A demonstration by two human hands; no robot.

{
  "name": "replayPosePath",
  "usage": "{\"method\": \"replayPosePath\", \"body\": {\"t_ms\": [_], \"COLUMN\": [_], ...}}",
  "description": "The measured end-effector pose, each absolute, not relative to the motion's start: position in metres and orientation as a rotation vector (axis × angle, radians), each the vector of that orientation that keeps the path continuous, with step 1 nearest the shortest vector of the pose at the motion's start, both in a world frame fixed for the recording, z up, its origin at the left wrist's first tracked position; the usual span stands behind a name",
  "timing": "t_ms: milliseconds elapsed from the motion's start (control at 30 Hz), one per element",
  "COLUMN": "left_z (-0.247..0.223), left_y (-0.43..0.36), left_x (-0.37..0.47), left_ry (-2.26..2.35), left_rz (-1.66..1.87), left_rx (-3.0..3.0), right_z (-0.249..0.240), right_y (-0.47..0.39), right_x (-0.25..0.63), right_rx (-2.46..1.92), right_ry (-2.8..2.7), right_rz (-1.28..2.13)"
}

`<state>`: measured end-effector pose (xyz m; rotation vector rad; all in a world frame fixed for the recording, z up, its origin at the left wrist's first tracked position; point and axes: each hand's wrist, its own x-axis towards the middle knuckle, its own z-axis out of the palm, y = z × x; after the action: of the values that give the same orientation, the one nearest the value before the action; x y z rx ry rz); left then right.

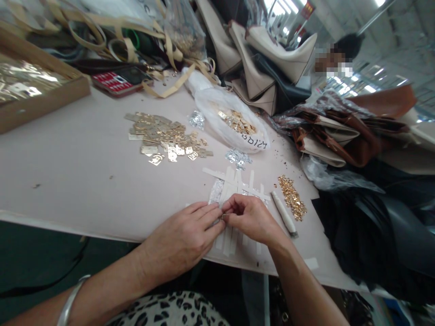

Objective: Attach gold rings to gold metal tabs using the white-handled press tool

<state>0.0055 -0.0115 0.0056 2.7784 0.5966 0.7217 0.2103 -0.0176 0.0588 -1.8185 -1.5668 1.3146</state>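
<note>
Both hands meet over white strips [231,181] laid across one another near the table's front edge. My left hand [190,233] is closed, its fingertips together on something small that they mostly hide. Touching it from the right, my right hand [249,217] has thumb and forefinger pinched at the same spot, on a tiny piece too hidden to name. Right of the strips lie a white wrapped tool [283,213] and a pile of small gold pieces [292,198]. Behind them are silvery pieces [238,157]. Flat gold metal plates [163,131] lie heaped farther left.
An open white bag [234,118] holds gold parts. A cardboard box [44,102] of metal pieces stands at left, near a red case [117,81]. Bags [282,59] are stacked behind; black material [360,231] lies at right. Another person [335,59] is in the background.
</note>
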Motion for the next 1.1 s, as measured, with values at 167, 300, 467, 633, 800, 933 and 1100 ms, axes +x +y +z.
{"method": "replayPosePath", "body": {"t_ms": [167, 300, 467, 633, 800, 933, 1100], "left_z": [0.008, 0.010, 0.010, 0.009, 0.007, 0.005, 0.006], "left_y": [-0.011, -0.010, -0.010, -0.012, -0.012, -0.011, -0.011], "left_x": [0.006, 0.006, 0.007, 0.006, 0.006, 0.006, 0.006], "left_ry": [0.591, 0.573, 0.581, 0.599, 0.600, 0.586, 0.582], "left_rz": [0.711, 0.681, 0.706, 0.805, 0.849, 0.856, 0.841], "left_rx": [2.781, 2.781, 2.799, 2.813, 2.809, 2.819, 2.822], "right_z": [0.064, 0.071, 0.083, 0.079, 0.044, 0.039, 0.063], "right_y": [-0.009, 0.007, 0.008, -0.023, -0.057, -0.070, -0.071], "right_x": [0.213, 0.214, 0.215, 0.266, 0.335, 0.345, 0.307], "right_rx": [-1.793, -1.778, -1.793, -2.156, -2.419, -2.360, -1.645], "right_ry": [-1.805, -2.043, -2.101, -1.856, -1.686, -1.405, -0.727], "right_rz": [1.264, 1.305, 1.249, 0.454, -0.059, 0.126, 0.551]}}
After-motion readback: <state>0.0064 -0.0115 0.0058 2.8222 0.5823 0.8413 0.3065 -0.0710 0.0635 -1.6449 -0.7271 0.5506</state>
